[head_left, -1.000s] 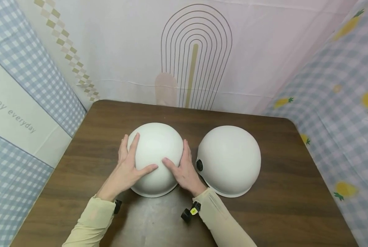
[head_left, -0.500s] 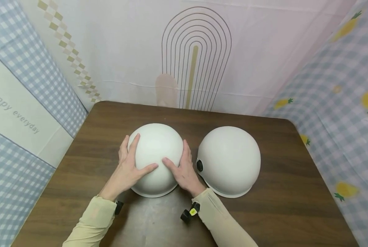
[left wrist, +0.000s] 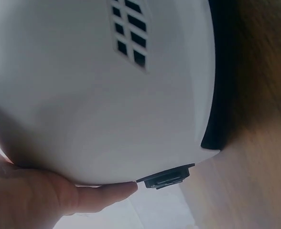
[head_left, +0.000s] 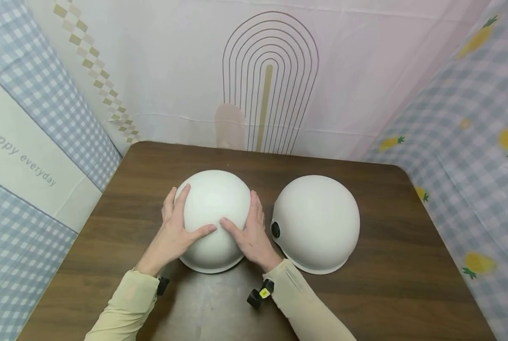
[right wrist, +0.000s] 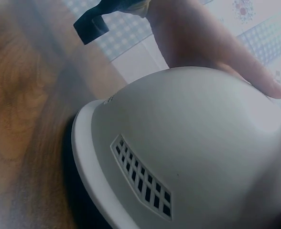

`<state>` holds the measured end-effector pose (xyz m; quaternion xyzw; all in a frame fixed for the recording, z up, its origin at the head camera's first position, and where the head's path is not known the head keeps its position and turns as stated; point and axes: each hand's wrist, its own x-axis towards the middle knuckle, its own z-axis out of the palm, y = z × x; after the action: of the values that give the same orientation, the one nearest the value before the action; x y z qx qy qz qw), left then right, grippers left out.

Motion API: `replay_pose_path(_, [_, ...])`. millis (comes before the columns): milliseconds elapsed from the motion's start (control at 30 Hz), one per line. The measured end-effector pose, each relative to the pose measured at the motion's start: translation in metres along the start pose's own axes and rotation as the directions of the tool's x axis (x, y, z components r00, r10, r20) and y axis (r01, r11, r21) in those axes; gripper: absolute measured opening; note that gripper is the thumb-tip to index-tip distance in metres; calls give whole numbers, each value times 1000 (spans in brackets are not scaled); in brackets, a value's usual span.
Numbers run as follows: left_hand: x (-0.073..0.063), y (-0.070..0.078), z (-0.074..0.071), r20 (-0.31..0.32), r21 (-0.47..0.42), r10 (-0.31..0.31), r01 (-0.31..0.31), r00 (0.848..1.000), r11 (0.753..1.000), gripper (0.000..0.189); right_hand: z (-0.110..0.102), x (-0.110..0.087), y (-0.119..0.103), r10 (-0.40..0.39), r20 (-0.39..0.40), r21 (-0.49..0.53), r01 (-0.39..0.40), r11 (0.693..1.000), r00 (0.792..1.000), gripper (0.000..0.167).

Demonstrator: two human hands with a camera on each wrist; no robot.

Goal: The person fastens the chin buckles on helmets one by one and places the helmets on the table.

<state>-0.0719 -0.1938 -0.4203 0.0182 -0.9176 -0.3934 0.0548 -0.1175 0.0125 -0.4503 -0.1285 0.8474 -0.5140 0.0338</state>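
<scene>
A white helmet point(head_left: 213, 203) stands dome up on the wooden table, left of a second one. Its left side is gripped by my left hand point(head_left: 173, 234), fingers spread along the shell and thumb across the near side. My right hand point(head_left: 251, 237) holds the opposite side, its thumb pointing toward the other thumb. In the left wrist view, a finger lies beside a black fitting point(left wrist: 168, 176) near the helmet's edge. The right wrist view shows a slatted vent point(right wrist: 143, 176) above the pale rim. Some fingertips are hidden behind the dome.
The second white helmet point(head_left: 318, 222), with a black round piece point(head_left: 276, 229) on its left side, sits close by my right hand. The brown table point(head_left: 390, 293) ends at a patterned cloth point(head_left: 173, 71) behind, with checked cloths at both sides.
The held helmet and both hands have shifted very slightly left over the last half second. The other helmet keeps its place on the table.
</scene>
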Motion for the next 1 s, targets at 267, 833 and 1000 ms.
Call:
replay_pose_path(267, [-1,-3,-2,-18,-27,-10,10,1000,1000,111,0,0,-7,2,1,-11,-2,1000,1000,102])
replay_pose_path(833, [4,-3,-10,-2,-106,-40,40,999,994,102,-14,0,-30,-86,3,-107,86,991,996,104])
replay_pose_path(1000, [7,-6,-14,-2,-154,-25,24,1000,988,99,-18,1,-36,-119,0,-133,118,984,993,104])
